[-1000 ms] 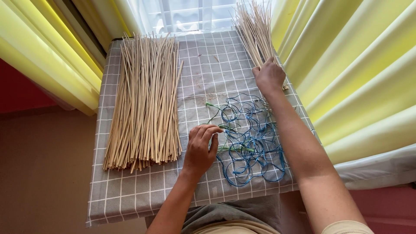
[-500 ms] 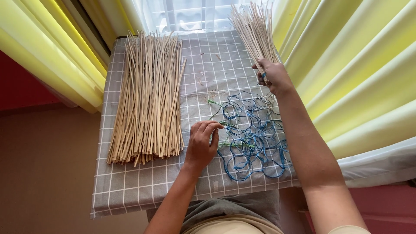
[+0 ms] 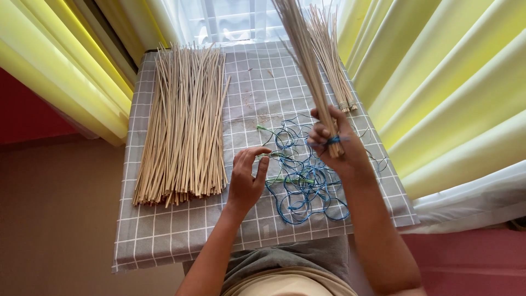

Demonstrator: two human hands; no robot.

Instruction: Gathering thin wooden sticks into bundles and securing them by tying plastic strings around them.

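My right hand (image 3: 335, 143) grips the lower end of a bundle of thin tan sticks (image 3: 304, 60) tied with a blue string, lifted above the table and pointing away from me. My left hand (image 3: 246, 178) rests on the grey checked tablecloth (image 3: 164, 230), fingers pinching a green strand at the edge of a tangle of blue and green strings (image 3: 304, 175). A large loose pile of tan sticks (image 3: 183, 123) lies on the left side of the table.
Another tied bundle of sticks (image 3: 331, 55) lies at the table's far right. Yellow curtains (image 3: 438, 93) hang on both sides, with a window behind the table. The table's near edge meets my lap.
My right hand closed on a tied bundle at the far right, lifted it and brought it toward me over the strings. My left hand stayed at the strings.
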